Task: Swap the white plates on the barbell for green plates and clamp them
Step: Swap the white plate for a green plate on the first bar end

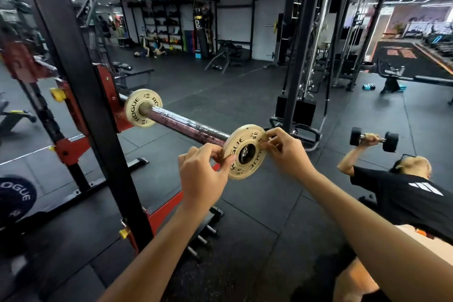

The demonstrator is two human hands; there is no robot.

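Note:
A barbell sleeve (186,124) points toward me out of the red and black rack. One small off-white plate (143,108) marked ROGUE sits far up the sleeve near the rack. A second off-white plate (245,154) is at the sleeve's near tip, the bar end showing through its hole. My left hand (203,171) pinches this plate's left rim. My right hand (284,146) pinches its upper right rim. No green plates or clamps are in view.
A black rack upright (81,95) stands close on my left, with a black ROGUE plate (14,197) stored low at the far left. A person in a black shirt (402,191) lies at the right pressing a dumbbell (373,136). Cable machine posts (301,56) rise behind.

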